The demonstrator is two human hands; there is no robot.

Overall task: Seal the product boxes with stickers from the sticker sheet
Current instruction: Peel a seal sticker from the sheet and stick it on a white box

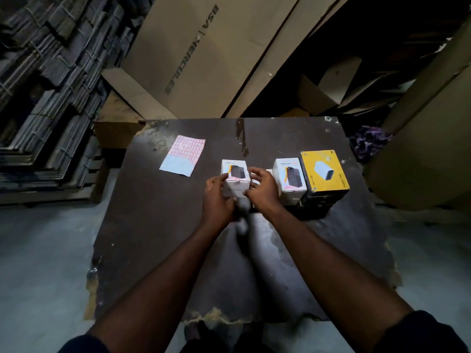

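Observation:
A small white product box [235, 174] stands at the middle of the dark table [158, 225], with a pink sticker over its front top edge. My left hand [218, 200] grips the box's left side, thumb near the sticker. My right hand [262, 188] is at the box's right side with fingers curled around its corner. The sticker sheet [183, 155], pink stickers on its upper part and bare backing below, lies flat at the table's back left. A second white box [290, 178] stands to the right, a pink sticker on its front edge.
A yellow-topped box [324, 171] sits on a black stack against the second white box. Large cardboard cartons [204, 54] lean behind the table, bundled flat stacks [46, 85] fill the left, and another carton [420, 154] stands at the right. Purple cloth [369, 142] lies beyond the table's right corner.

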